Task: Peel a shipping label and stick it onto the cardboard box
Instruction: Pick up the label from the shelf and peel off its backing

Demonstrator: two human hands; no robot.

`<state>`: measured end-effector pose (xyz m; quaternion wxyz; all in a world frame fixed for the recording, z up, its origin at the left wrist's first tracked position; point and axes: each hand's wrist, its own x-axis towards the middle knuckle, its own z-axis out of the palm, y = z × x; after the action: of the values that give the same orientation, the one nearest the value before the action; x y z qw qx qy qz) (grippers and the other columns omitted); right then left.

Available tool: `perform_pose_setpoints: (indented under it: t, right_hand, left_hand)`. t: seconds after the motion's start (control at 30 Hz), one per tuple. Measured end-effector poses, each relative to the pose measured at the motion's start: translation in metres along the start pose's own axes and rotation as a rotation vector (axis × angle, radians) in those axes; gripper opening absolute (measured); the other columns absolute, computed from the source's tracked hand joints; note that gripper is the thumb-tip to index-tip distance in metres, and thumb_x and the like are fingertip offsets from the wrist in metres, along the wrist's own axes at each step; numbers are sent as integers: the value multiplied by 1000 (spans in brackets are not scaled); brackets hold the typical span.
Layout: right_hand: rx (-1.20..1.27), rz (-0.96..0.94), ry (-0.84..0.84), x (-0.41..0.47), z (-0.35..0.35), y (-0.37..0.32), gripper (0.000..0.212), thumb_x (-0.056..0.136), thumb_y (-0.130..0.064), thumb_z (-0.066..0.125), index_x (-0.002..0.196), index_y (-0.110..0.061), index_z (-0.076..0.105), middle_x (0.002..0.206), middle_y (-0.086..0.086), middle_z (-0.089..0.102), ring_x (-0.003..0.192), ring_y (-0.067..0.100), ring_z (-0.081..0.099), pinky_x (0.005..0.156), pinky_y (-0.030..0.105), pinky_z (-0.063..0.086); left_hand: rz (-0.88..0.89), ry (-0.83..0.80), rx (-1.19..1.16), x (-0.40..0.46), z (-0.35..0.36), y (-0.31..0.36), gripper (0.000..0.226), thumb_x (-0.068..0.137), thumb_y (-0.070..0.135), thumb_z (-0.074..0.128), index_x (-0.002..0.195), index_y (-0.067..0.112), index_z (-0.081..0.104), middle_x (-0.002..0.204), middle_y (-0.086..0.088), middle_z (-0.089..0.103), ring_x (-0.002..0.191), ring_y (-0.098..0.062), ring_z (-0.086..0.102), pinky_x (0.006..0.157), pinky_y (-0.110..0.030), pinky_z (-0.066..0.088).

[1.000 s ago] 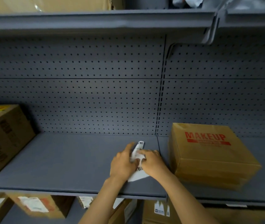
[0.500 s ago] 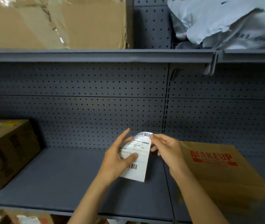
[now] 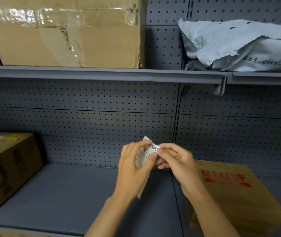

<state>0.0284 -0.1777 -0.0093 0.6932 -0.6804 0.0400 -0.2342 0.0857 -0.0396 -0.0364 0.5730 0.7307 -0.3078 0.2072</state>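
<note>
Shipping label [image 3: 144, 155] is held above the grey shelf [image 3: 64, 194], pinched at its top corner by both the left hand [image 3: 133, 165] and right hand [image 3: 176, 160]; cardboard box [image 3: 235, 197] sits at four o'clock.

We are looking at a stockroom or warehouse packing area, judging by the shelving and parcels. Grey metal shelves [image 3: 64, 190] run across the view, backed by a perforated pegboard panel [image 3: 85, 120] with slotted uprights. On the upper shelf [image 3: 102, 73] sits a large taped cardboard carton [image 3: 68, 35], and to its right a torn grey poly mailer [image 3: 239, 47] with printed lettering. On the lower shelf, a brown box [image 3: 8, 168] with a paper label on top stands at the left, and a flat cardboard box [image 3: 235, 199] stamped "MAKEUP" in red lies at the right. A barcoded shipping label [image 3: 149, 152] is held above the lower shelf.
</note>
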Motion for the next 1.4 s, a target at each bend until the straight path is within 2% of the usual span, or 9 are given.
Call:
perform_pose_setpoints:
  t: [0.1,0.3,0.43,0.57,0.77,0.9,1.1,1.3,1.4]
  right_hand:
    - [25,28,-7,0,2,1,10,93,-12,65,97,-8,74,88,18,76,73,22,71,72,39,59]
    - [46,77,-21,3,1,2,19,98,-14,57,99,-8,75,91,13,78,78,23,76,65,32,60]
    - [38,79,-28,4,-1,6,17,98,-13,59,98,-7,75,93,13,79,81,26,77,66,32,60]
    - [-13,33,-60,5,0,12,17,99,-14,58,96,-5,72,87,9,77,75,20,71,63,32,61]
    - [-101,-87,-36,7,3,22,18,100,-19,55,94,-12,70,75,0,71,70,16,66,56,27,57]
    - [-122,-148,30,8,9,26,19,99,-25,55,94,-14,69,81,-2,75,68,14,66,54,29,55]
    - [-114,-165,108,5,13,30,20,97,-31,55,93,-18,71,76,2,74,63,11,63,54,28,52]
    - [-9,-80,19,5,9,24,20,100,-15,55,95,-14,75,77,1,73,69,14,66,54,28,55]
    - [50,-46,-11,6,8,20,23,99,-11,55,93,-13,77,76,9,71,71,19,67,55,29,56]
  left_hand:
    - [-6,-12,-7,1,3,4,17,96,32,67,112,40,69,113,22,69,121,-8,55,94,-10,39]
    - [45,-52,46,3,1,3,18,99,25,64,111,36,72,112,25,69,122,-9,56,96,-9,39]
    - [27,-68,52,3,1,-1,21,98,21,63,110,35,73,112,23,69,125,-7,55,97,-7,38]
    - [-49,-100,4,1,2,0,18,99,31,62,110,40,74,113,22,69,127,2,54,96,-7,40]
    - [-111,-71,-45,1,7,3,14,97,38,64,104,40,76,113,21,72,124,8,55,95,-7,41]
    - [-137,-33,-94,1,11,7,14,96,38,66,102,37,78,107,31,71,122,12,55,93,-4,40]
    - [-140,4,-141,0,18,6,13,92,43,69,98,38,79,106,23,75,122,9,58,103,-21,44]
    - [-100,9,-101,4,11,7,9,92,34,72,94,40,79,103,32,73,123,9,57,95,-7,41]
    - [-88,2,-91,6,9,6,10,93,32,72,95,38,79,104,36,71,123,10,56,93,-3,38]
